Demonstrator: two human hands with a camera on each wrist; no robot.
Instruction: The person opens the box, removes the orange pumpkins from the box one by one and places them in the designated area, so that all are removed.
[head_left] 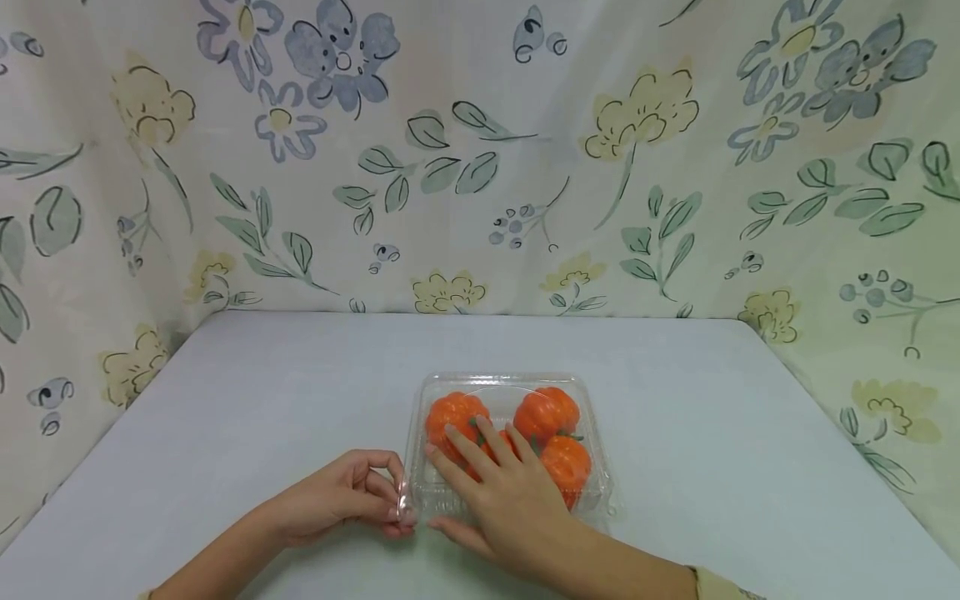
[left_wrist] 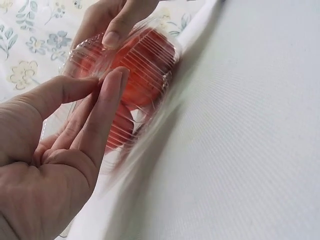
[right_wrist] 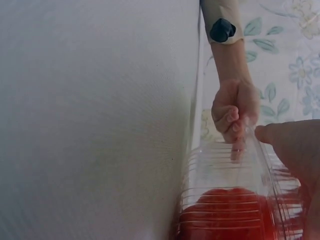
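Note:
A clear plastic clamshell container lies on the table, with several small orange pumpkins with green stems inside. My right hand rests on top of the lid with its fingers spread. At the container's near left corner, my left hand pinches the clear plastic edge between thumb and fingers. The left wrist view shows that pinch from close by, with ribbed plastic wall beyond the fingertips. In the right wrist view the left hand grips the corner, and the right thumb is beside it.
A white tabletop surrounds the container. Behind it and along both sides hangs a floral curtain. The left sleeve carries a dark round item, seen in the right wrist view.

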